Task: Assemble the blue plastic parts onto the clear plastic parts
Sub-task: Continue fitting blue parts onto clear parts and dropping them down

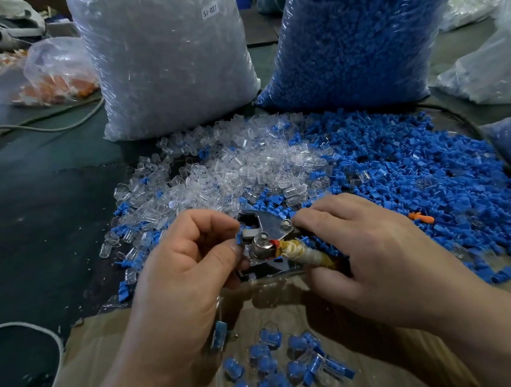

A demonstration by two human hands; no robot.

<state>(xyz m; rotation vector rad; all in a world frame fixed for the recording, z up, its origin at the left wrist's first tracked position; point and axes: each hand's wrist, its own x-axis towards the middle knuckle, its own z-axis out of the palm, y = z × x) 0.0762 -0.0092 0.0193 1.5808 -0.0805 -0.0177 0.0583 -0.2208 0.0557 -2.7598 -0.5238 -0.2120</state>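
Both hands meet at the centre of the frame over a small metal press tool (268, 236). The left hand (188, 260) is curled nearly closed, its thumb and fingertips pinching a blue part (240, 238) at the tool's jaw; whether a clear shell sits there too, I cannot tell. The right hand (361, 251) is wrapped around the tool's tape-bound handle (304, 254), fingers closed on it.

The likely trouble is a pinch: the left fingertips sit right at the jaw, and a squeeze from the right hand could catch them. A crooked blue part could also jam or crack the piece, and loose parts crowd close enough to get nudged under the tool.

Loose clear parts (233, 170) lie heaped on the table just above the hands, with loose blue parts (403, 171) spreading to the right. Behind them stand two tall bags, the left bag (167, 57) packed with clear parts, the right bag (357, 31) with blue ones. A cardboard sheet (114, 359) at the bottom of the frame carries finished pieces (276, 374), blue inside clear. A smaller bag (58, 72) at upper left holds orange bits.
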